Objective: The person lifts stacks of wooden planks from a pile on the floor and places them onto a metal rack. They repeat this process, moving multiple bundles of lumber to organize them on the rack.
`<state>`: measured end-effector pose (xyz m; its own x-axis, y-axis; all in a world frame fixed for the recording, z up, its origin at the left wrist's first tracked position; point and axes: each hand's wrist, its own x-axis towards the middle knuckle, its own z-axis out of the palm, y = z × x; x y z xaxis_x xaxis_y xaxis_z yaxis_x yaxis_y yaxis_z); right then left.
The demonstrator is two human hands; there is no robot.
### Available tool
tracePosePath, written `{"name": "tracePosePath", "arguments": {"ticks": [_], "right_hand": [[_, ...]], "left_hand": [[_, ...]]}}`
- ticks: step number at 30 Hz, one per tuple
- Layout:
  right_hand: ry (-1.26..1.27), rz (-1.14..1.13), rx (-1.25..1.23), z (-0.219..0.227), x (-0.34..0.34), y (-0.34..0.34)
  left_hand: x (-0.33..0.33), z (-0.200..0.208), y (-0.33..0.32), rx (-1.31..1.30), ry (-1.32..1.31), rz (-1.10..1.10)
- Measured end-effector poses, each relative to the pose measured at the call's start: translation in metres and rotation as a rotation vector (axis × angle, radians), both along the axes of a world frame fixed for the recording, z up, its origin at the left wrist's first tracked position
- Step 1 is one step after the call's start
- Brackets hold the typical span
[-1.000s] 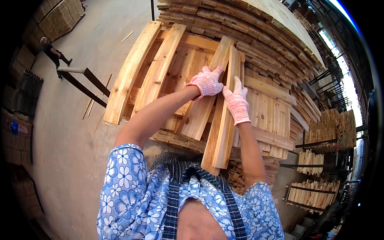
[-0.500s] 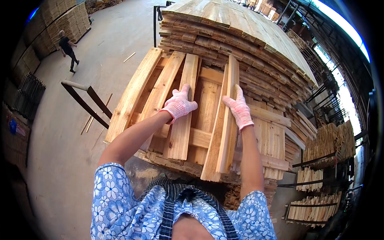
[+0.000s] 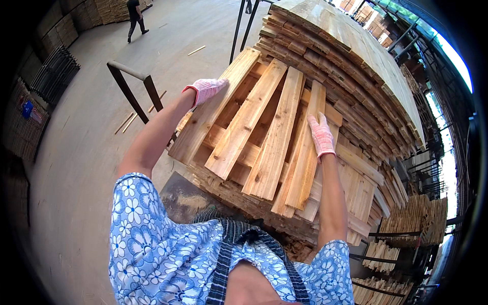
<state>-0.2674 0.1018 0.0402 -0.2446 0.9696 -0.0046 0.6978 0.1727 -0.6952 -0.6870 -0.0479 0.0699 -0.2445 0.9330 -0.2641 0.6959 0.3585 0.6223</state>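
Several long pale wooden planks lie fanned side by side across crosswise boards on a stack. My left hand (image 3: 208, 90), in a pink knit glove, rests with outstretched fingers at the outer edge of the leftmost plank (image 3: 218, 104). Under the fingers of my gloved right hand (image 3: 321, 134) is the right edge of the rightmost loose plank (image 3: 305, 168); those fingers are stretched out too. Between the hands lie two more planks, a knotty left one (image 3: 247, 119) and a right one (image 3: 277, 137). Neither hand wraps round a plank.
A tall stack of boards (image 3: 345, 66) rises behind the planks. A black metal frame (image 3: 133, 84) stands at the left. Wood strips (image 3: 129, 122) lie on the floor (image 3: 86, 168). Far left, a person (image 3: 135, 20) walks. Racks of wood (image 3: 414, 218) stand at the right.
My left hand has moved from a middle plank to the leftmost one. The right-hand planks, tilted up before, now lie flatter and further left among the others. The view has turned.
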Motion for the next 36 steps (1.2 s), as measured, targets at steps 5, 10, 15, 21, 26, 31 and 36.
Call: {"name": "tracePosePath", "arguments": {"ticks": [5,10,15,21,26,31,36], "right_hand": [[-0.116,0.036,-0.004,0.026,-0.126,-0.034],[-0.132,-0.122,-0.116,0.039,-0.138,-0.05],[-0.185,-0.051,-0.087,0.035,-0.135,-0.043],[-0.212,-0.105,-0.064,0.026,-0.137,-0.024],[-0.147,0.04,0.053,0.016,-0.127,-0.039],[-0.1,0.269,0.231,0.041,-0.009,-0.126],[-0.682,0.608,0.484,0.032,0.061,-0.186]], "left_hand": [[-0.029,-0.023,-0.004,0.031,0.131,-0.014],[0.015,0.026,0.014,-0.085,-0.015,0.088],[0.005,-0.001,0.022,0.026,0.034,0.086],[0.01,0.022,0.041,-0.009,0.121,-0.06],[0.007,0.007,0.021,0.111,0.074,0.15],[0.078,0.034,-0.123,0.744,0.296,-0.195],[0.134,-0.018,-0.184,0.808,0.691,-0.616]]}}
